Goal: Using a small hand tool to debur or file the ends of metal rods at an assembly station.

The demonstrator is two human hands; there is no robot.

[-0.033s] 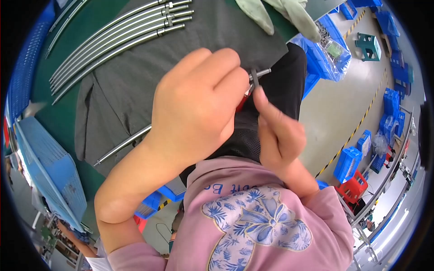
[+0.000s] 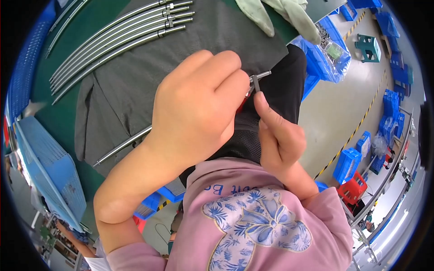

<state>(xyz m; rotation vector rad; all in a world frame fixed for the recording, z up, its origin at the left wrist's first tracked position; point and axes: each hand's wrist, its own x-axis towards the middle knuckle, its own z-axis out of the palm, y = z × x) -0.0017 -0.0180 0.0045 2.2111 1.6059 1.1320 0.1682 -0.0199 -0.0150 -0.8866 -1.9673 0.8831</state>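
Note:
My left hand [image 2: 199, 108] is closed in a fist round a slim metal rod [image 2: 122, 147]. The rod's long part runs out past my left wrist to the lower left, and its narrow tip sticks out beyond my knuckles on the right. My right hand [image 2: 282, 137] is closed, its thumb against a flat dark metal strip [image 2: 256, 84] that stands across the rod near that tip. The fingers under the thumb are mostly hidden. A bit of something red [image 2: 242, 106] shows between the hands. Under the rod lies a dark grey cloth [image 2: 131, 81].
Several metal rods with end fittings [image 2: 122, 43] lie side by side at the upper left. Pale gloves [image 2: 289, 18] rest at the table's far edge. A blue basket [image 2: 54, 171] stands left. Blue bins [image 2: 323, 58] with bagged small parts and a green stool [image 2: 368, 48] are right.
My right thumb and the flat metal strip have shifted very slightly toward me. The left hand and the rod have hardly moved.

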